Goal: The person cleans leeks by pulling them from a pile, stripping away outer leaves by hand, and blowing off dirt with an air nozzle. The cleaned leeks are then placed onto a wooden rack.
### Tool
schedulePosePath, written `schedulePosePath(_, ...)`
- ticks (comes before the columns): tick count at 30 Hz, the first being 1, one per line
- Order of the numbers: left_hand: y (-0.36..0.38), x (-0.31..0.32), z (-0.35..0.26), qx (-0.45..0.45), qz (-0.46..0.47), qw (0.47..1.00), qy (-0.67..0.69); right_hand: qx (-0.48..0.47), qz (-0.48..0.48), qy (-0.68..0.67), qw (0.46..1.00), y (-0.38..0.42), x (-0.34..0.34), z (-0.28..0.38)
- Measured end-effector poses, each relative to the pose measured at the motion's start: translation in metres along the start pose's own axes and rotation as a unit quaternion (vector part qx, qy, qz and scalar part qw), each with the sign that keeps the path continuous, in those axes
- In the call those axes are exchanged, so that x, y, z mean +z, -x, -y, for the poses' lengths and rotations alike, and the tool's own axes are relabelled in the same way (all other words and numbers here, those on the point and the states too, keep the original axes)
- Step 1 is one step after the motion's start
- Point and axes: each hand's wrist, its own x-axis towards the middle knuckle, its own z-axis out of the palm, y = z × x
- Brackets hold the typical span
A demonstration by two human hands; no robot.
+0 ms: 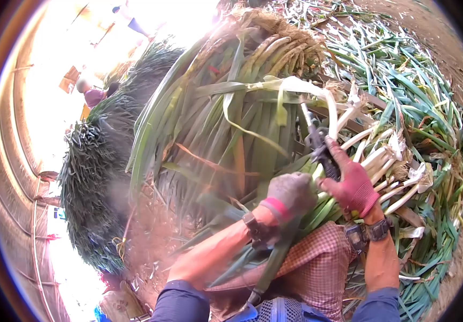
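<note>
My left hand [293,194], in a greyish glove with a pink cuff, is closed in a blurred fist around the green part of a leek [332,115], whose leaves trail below the fist. Its pale stalk rises behind the tool. My right hand [354,187], in a red glove, is wrapped around a dark gun-like tool, apparently an air blow gun [323,153], with its thin light nozzle pointing up. A strip of pale leaf stretches leftward near the nozzle tip. Several white-stemmed leeks [376,161] lie just right of my right hand, roots outward.
A big bundle of leeks [231,123] stands ahead, roots upward. Behind it on the left is a darker green heap [94,188]. Loose leaves [425,107] cover the ground at right. A person [93,95] is at far left. My checked trouser leg [317,252] is below my hands.
</note>
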Motion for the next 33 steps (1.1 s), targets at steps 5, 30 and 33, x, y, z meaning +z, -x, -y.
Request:
schedulePosePath(5,0.018,-0.017,-0.021,0.008,0.086,0.996,0.004,-0.005,-0.058,0.029,0.998,-0.017,-0.002,-0.008)
schedulePosePath(30,-0.057,-0.111,0.083,-0.026,-0.267,0.946,-0.18,0.125,-0.011,0.062,0.99,0.036,-0.03,-0.06)
schedulePosePath(33,-0.044,-0.13,0.154,-0.103,-0.338,0.866,-0.353,0.079,0.065,0.038,0.994,0.05,-0.012,-0.031)
